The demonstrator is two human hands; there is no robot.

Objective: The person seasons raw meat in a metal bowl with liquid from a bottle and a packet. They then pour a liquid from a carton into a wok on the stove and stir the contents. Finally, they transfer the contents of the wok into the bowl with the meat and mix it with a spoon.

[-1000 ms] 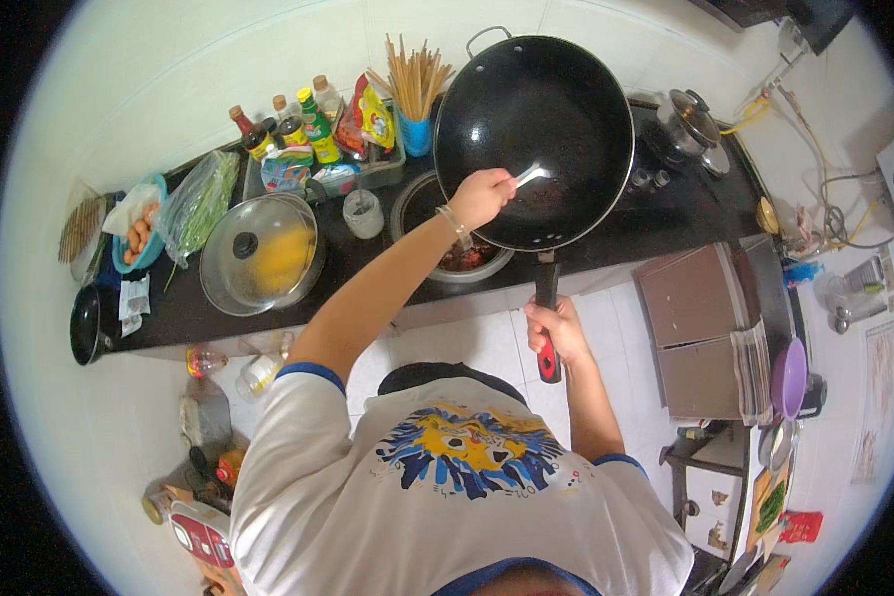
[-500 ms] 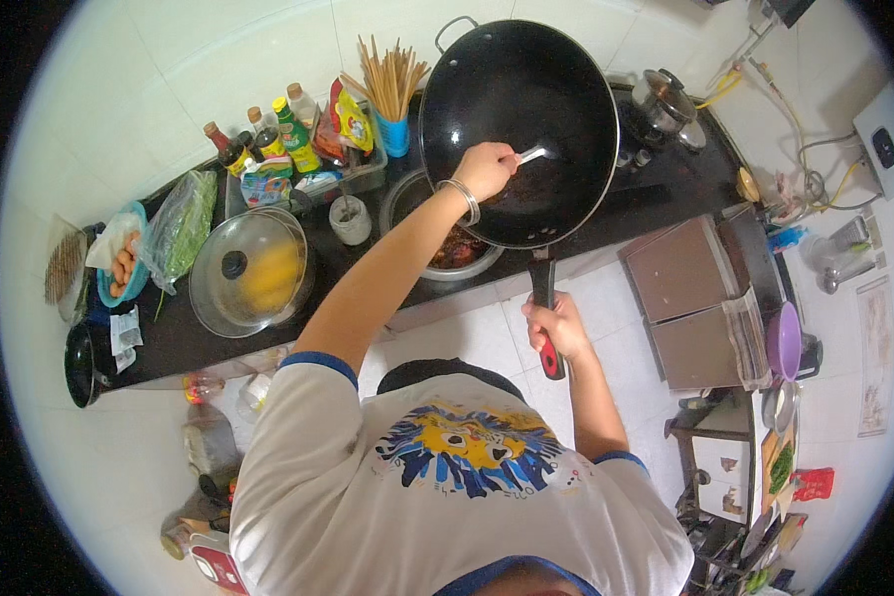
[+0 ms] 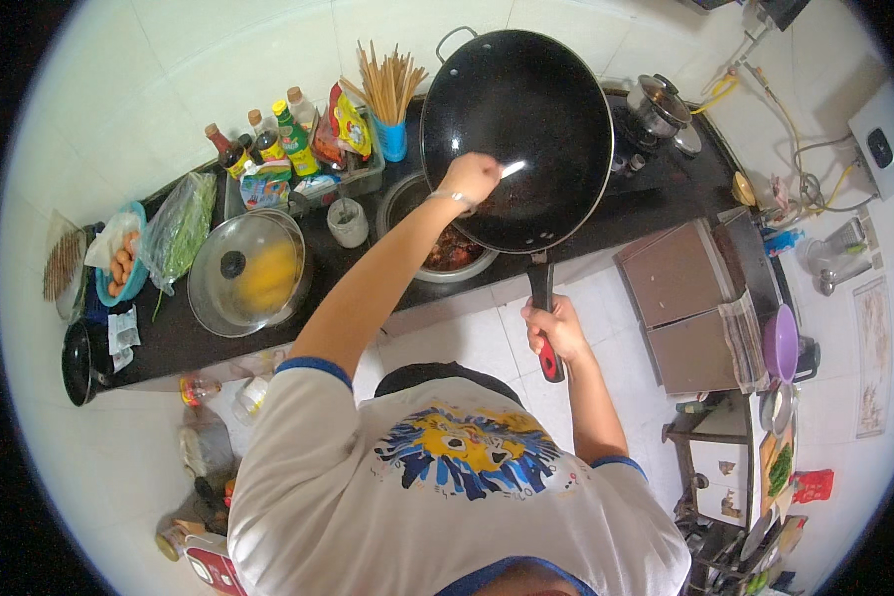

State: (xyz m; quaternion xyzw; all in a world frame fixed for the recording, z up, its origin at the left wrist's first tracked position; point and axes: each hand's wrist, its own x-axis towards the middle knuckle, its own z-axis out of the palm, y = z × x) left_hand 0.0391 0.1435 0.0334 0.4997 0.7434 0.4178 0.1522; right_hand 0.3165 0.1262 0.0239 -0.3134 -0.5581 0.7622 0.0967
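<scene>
A large black wok (image 3: 556, 119) is tilted up over a metal pot (image 3: 475, 266) of dark reddish-brown food on the counter. Its black and red handle (image 3: 541, 288) is wrapped in my right hand (image 3: 556, 326), which holds the wok up. Inside the wok, my left hand (image 3: 470, 177) is closed on a short white utensil (image 3: 513, 169) close to the inner surface. The utensil's kind cannot be made out, since my fingers cover much of it. Most of the pot lies hidden behind the wok and my left forearm.
Left on the dark counter (image 3: 353, 268) stand a glass-lidded pan (image 3: 199, 293) with yellow food, a jar (image 3: 348, 224), bottles (image 3: 293, 139), a blue chopstick holder (image 3: 392, 139), bagged greens (image 3: 184, 228) and a basket of eggs (image 3: 119, 278). A lidded pot (image 3: 658, 109) sits back right.
My left hand and the white utensil have shifted slightly left and nearer inside the wok. The wok has dipped a little toward me; my right hand keeps its grip.
</scene>
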